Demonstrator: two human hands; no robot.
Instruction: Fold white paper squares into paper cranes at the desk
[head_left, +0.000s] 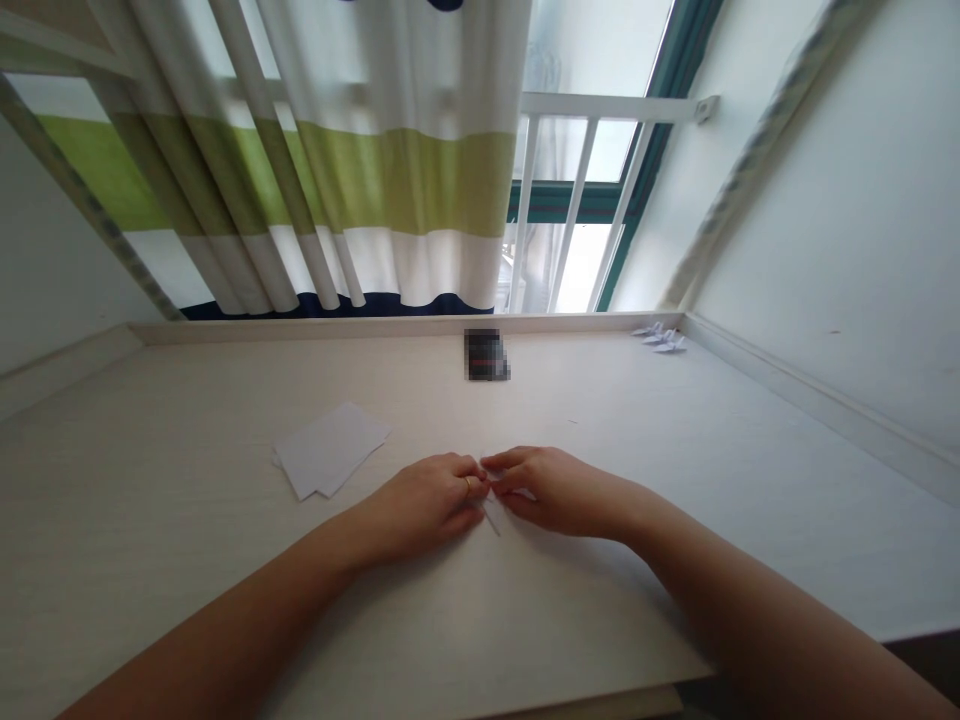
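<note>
Folding looks mid-way on one small paper [493, 521], dead centre between both hands; clock readings below are from there. Left hand [433, 500] bunches fingertips and thumb, pinching it; gold ring [469, 487] on one finger. Right hand [553, 490] meets it fingertip to fingertip, thumb and finger seemingly pinching the same piece near its far end. Exact fold and pressure hidden under the fingers, can't tell. One narrow strip of it pokes out at 6 o'clock.

Done, by my read: a few folded paper shapes [669, 347] clustered at 1–2 o'clock, up by the far corner. Count unclear, they overlap. Left to do, my guess: finishing the piece in hand, plus a flat, loosely stacked batch of sheets [330, 450] at 9–10 o'clock, touched by neither hand. Sheet count unreadable.

Surface: broad pale board [187, 430], faint grain, raised edging [337, 328] along the far side at 12. Dark item [481, 355] sits at 12 just inside that edging, pixelated, can't identify. Thin mark [572, 421] around 1–2, nearer than the folded shapes; too small to tell.

Room: curtain [405, 180], white with green band, navy hem, spans 10 to 12. White railing [615, 106] and teal window frame [574, 205] at 12 to 1, daylight behind. Pale walls [840, 280] at 10 and 2.
</note>
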